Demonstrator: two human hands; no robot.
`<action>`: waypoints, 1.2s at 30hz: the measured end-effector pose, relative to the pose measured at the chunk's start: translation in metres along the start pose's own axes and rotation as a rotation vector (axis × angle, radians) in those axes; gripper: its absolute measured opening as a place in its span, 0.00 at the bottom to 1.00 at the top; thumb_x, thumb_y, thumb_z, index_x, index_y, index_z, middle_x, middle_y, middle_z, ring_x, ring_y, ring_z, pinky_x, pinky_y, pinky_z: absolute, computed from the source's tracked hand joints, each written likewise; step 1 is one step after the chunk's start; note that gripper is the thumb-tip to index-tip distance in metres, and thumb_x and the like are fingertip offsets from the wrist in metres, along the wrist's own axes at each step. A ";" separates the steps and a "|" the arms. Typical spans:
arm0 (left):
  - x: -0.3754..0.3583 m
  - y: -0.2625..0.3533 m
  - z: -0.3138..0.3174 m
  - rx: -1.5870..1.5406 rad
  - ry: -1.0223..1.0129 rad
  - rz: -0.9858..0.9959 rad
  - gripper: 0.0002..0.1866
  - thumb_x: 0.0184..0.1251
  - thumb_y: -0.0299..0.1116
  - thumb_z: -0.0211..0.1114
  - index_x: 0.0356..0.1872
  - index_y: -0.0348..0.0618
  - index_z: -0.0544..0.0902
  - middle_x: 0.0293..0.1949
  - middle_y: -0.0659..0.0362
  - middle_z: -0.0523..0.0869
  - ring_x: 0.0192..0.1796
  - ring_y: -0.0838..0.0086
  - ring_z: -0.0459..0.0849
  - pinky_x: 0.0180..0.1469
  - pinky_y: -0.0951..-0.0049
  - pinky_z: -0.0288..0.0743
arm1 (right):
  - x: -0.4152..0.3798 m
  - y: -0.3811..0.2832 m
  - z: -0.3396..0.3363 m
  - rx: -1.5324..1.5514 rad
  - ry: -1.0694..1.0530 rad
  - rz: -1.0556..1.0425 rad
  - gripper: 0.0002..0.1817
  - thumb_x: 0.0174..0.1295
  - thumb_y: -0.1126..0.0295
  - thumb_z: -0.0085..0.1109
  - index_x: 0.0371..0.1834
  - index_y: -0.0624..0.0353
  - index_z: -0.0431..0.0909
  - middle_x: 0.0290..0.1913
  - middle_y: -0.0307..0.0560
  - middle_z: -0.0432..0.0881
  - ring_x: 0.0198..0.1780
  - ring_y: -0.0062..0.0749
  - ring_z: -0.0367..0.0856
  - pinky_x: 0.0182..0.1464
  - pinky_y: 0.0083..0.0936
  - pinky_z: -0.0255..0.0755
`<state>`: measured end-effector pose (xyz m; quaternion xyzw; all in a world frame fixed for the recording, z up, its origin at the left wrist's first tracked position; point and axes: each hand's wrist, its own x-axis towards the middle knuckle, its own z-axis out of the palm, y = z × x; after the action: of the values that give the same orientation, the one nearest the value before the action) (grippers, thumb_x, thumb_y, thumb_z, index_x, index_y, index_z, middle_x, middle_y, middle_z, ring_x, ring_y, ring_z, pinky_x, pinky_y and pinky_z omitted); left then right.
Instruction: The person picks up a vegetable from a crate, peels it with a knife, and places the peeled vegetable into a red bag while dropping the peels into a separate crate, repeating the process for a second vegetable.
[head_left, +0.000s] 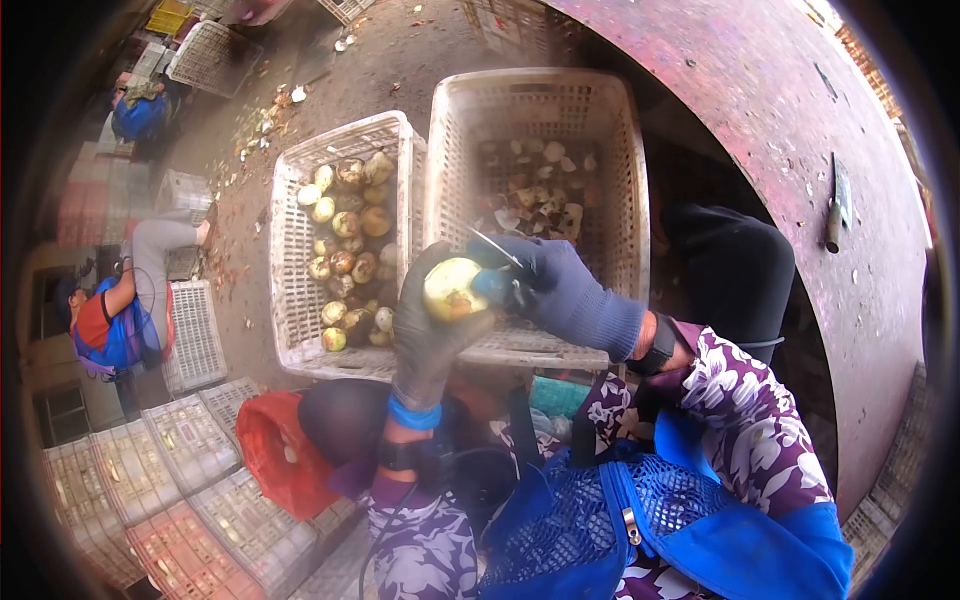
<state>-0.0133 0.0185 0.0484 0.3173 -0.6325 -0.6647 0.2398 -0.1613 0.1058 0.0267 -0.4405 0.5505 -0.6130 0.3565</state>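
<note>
My left hand, in a grey glove, is closed around a pale yellow-green round vegetable that looks like an onion, with a brownish patch low on it. In my blue-gloved right hand is a small knife; its thin blade points up and to the left, and the handle is hidden in the fingers. The right thumb rests against the vegetable's side. Both hands are over the near part of a white crate with scraps and peelings inside. Left of it, another white crate holds several similar vegetables.
A pinkish tabletop curves along the right, with a cleaver lying on it. A red bag and stacked crates stand at lower left. Another person sits at far left. Scraps litter the floor.
</note>
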 end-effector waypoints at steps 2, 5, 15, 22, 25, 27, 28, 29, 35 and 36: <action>0.002 -0.004 -0.004 0.156 0.078 0.086 0.38 0.45 0.25 0.80 0.61 0.41 0.72 0.50 0.57 0.81 0.51 0.76 0.80 0.52 0.74 0.80 | 0.001 -0.013 -0.015 -0.470 -0.024 -0.009 0.11 0.66 0.68 0.59 0.49 0.58 0.80 0.31 0.55 0.84 0.34 0.48 0.84 0.39 0.33 0.77; 0.001 0.000 -0.010 0.146 0.067 0.101 0.37 0.44 0.23 0.79 0.59 0.40 0.72 0.49 0.58 0.81 0.49 0.75 0.82 0.51 0.74 0.80 | -0.001 -0.012 -0.019 -0.232 -0.232 0.139 0.08 0.62 0.73 0.56 0.43 0.58 0.81 0.34 0.62 0.82 0.37 0.57 0.81 0.41 0.39 0.76; 0.004 -0.009 -0.010 0.119 0.137 0.104 0.34 0.47 0.20 0.75 0.60 0.39 0.72 0.50 0.56 0.80 0.50 0.74 0.81 0.51 0.74 0.81 | -0.013 -0.012 -0.011 -0.297 -0.338 0.274 0.08 0.63 0.70 0.55 0.41 0.60 0.80 0.32 0.62 0.82 0.38 0.58 0.82 0.42 0.42 0.76; 0.009 -0.026 -0.034 -0.304 0.243 0.075 0.24 0.67 0.31 0.64 0.62 0.35 0.72 0.54 0.51 0.80 0.55 0.64 0.81 0.60 0.66 0.77 | -0.018 0.007 0.003 -0.544 -0.312 0.219 0.10 0.64 0.63 0.56 0.41 0.58 0.79 0.31 0.59 0.83 0.37 0.56 0.83 0.40 0.45 0.76; 0.008 -0.033 -0.032 -0.434 0.256 0.050 0.16 0.75 0.33 0.57 0.57 0.33 0.76 0.51 0.55 0.82 0.51 0.74 0.81 0.55 0.77 0.77 | -0.013 -0.008 0.001 -0.628 -0.230 0.141 0.12 0.64 0.62 0.56 0.43 0.58 0.75 0.30 0.59 0.82 0.35 0.55 0.83 0.37 0.46 0.76; 0.009 -0.037 -0.029 -0.601 0.119 0.060 0.18 0.77 0.36 0.54 0.59 0.35 0.74 0.54 0.55 0.80 0.54 0.72 0.78 0.60 0.73 0.74 | -0.009 -0.010 -0.001 -0.662 -0.192 0.045 0.13 0.64 0.62 0.56 0.46 0.57 0.72 0.29 0.58 0.82 0.34 0.55 0.83 0.35 0.47 0.76; 0.010 -0.039 -0.027 -0.681 0.050 0.056 0.18 0.79 0.38 0.52 0.60 0.36 0.73 0.55 0.54 0.79 0.56 0.71 0.77 0.62 0.71 0.73 | -0.009 -0.008 0.001 -0.712 -0.179 0.026 0.16 0.63 0.61 0.59 0.49 0.55 0.72 0.31 0.57 0.83 0.34 0.54 0.84 0.34 0.46 0.76; 0.009 -0.041 -0.027 -0.806 -0.012 0.034 0.19 0.79 0.38 0.51 0.61 0.37 0.72 0.56 0.54 0.78 0.57 0.71 0.76 0.63 0.69 0.71 | -0.008 -0.004 0.004 -0.761 -0.168 0.006 0.18 0.61 0.60 0.61 0.52 0.54 0.72 0.34 0.55 0.83 0.34 0.53 0.84 0.33 0.45 0.77; 0.009 -0.039 -0.025 -0.787 0.049 0.016 0.22 0.77 0.37 0.54 0.65 0.38 0.68 0.59 0.55 0.74 0.61 0.67 0.74 0.66 0.64 0.69 | -0.006 -0.002 0.011 -0.944 -0.175 0.057 0.26 0.58 0.60 0.64 0.57 0.56 0.67 0.37 0.53 0.84 0.33 0.50 0.85 0.31 0.43 0.78; 0.010 -0.037 -0.021 -0.752 0.088 0.035 0.22 0.76 0.36 0.55 0.66 0.38 0.68 0.59 0.55 0.74 0.61 0.68 0.74 0.66 0.65 0.69 | -0.007 -0.003 0.011 -0.971 -0.171 0.071 0.26 0.59 0.61 0.64 0.57 0.57 0.66 0.37 0.53 0.83 0.33 0.50 0.85 0.31 0.43 0.78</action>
<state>-0.0015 -0.0003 0.0103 0.2246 -0.3388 -0.8319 0.3778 -0.1488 0.1086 0.0290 -0.5852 0.7562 -0.2349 0.1746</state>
